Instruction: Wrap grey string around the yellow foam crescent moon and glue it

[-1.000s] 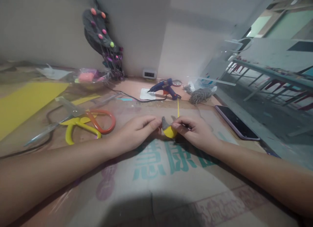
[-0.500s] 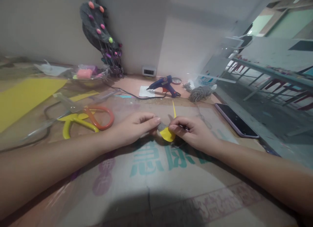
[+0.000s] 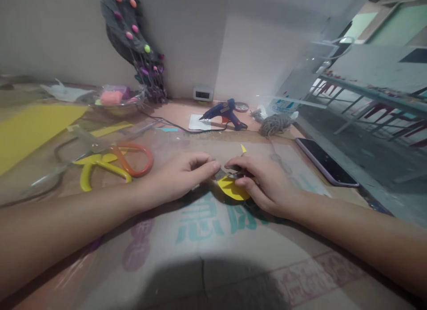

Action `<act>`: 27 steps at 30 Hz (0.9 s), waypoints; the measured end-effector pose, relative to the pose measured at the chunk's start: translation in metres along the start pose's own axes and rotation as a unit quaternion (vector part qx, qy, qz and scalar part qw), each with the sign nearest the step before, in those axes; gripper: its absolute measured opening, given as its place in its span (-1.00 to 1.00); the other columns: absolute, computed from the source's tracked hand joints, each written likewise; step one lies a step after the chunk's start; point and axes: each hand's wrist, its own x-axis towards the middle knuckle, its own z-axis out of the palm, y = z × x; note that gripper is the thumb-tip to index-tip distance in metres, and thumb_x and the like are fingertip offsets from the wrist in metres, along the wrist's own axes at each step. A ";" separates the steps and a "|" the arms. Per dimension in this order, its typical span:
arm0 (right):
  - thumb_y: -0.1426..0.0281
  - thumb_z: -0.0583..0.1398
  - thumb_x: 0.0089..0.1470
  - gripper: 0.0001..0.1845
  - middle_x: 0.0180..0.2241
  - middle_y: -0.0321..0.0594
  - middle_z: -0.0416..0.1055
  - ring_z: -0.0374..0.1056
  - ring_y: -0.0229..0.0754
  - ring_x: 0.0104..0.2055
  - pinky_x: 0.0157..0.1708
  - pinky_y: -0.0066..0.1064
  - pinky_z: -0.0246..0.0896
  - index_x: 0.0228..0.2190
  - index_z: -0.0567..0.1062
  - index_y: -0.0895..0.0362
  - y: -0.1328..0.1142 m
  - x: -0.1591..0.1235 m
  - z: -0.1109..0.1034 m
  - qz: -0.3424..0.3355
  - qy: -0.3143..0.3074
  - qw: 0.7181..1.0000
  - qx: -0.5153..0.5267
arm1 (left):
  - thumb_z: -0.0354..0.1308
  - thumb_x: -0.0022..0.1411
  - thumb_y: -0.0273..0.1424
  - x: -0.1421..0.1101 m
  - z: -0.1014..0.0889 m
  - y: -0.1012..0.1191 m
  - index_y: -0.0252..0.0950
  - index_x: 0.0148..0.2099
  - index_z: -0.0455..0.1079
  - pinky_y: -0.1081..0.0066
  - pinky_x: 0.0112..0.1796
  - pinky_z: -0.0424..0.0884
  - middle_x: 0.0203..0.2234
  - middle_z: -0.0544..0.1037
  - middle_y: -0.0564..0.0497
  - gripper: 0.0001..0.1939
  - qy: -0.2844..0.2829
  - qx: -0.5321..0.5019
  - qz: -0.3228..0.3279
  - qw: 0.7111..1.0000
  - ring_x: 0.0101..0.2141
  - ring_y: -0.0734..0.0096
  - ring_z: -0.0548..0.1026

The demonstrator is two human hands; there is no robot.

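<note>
Between my hands is a small curved piece of yellow paper [image 3: 233, 191] with a grey part along its upper left. My left hand [image 3: 191, 170] is closed, pinching the grey end between thumb and fingers. At the right side of the piece is my right hand [image 3: 262, 179]. Its thumb rests against the yellow paper while the forefinger is raised and curved above, with a gap between them. The other fingers are partly hidden. A pointed yellow strip [image 3: 243, 148] sticks up behind the right hand; whether it joins the piece I cannot tell.
Scissors [image 3: 136, 161] with orange and yellow handles lie at left beside a yellow sheet [image 3: 36, 127]. A blue glue gun [image 3: 222, 112] stands behind my hands on a white square. Grey yarn [image 3: 275, 124] and a phone [image 3: 327, 161] are at right; a decorated grey crescent [image 3: 123, 30] hangs behind.
My right forefinger has lifted away from the thumb, and more of the yellow piece shows. The yellow strip shows less behind the right hand. My left hand keeps its pinch.
</note>
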 end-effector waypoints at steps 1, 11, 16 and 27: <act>0.29 -0.03 0.28 -0.71 -0.28 -0.12 0.41 0.30 -0.13 -0.27 -0.25 -0.30 0.19 -0.09 0.35 0.17 0.000 0.001 0.001 0.003 -0.003 1.000 0.002 | -0.05 0.32 -0.18 0.000 0.000 0.000 -0.31 -0.49 0.22 0.51 -0.51 0.12 -0.59 0.22 0.14 -0.61 -0.001 -0.003 -0.002 1.000 -0.54 0.54 0.20; 0.27 0.02 0.28 -0.66 -0.32 -0.16 0.37 0.29 -0.16 -0.29 -0.30 -0.34 0.19 0.00 0.36 0.14 0.008 0.002 0.001 0.008 0.016 1.000 -0.024 | -0.08 0.33 -0.15 0.000 -0.001 -0.004 -0.30 -0.47 0.22 0.50 -0.49 0.13 -0.58 0.21 0.14 -0.59 -0.023 -0.014 0.005 1.000 -0.52 0.52 0.21; 0.25 0.04 0.27 -0.62 -0.31 -0.15 0.38 0.27 -0.19 -0.34 -0.37 -0.37 0.15 0.03 0.38 0.15 0.007 0.003 0.002 -0.010 -0.004 0.998 -0.055 | -0.06 0.32 -0.16 0.000 -0.001 -0.002 -0.30 -0.48 0.25 0.50 -0.50 0.15 -0.58 0.23 0.13 -0.60 -0.020 -0.014 0.013 1.000 -0.52 0.53 0.22; 0.30 0.03 0.28 -0.69 -0.47 -0.23 0.33 0.20 -0.22 -0.43 -0.43 -0.38 0.01 -0.08 0.46 0.15 0.006 0.001 0.002 -0.075 0.023 0.989 -0.123 | -0.06 0.32 -0.17 0.001 -0.001 -0.001 -0.30 -0.48 0.26 0.49 -0.47 0.16 -0.58 0.27 0.12 -0.60 -0.013 0.011 0.018 1.000 -0.50 0.50 0.25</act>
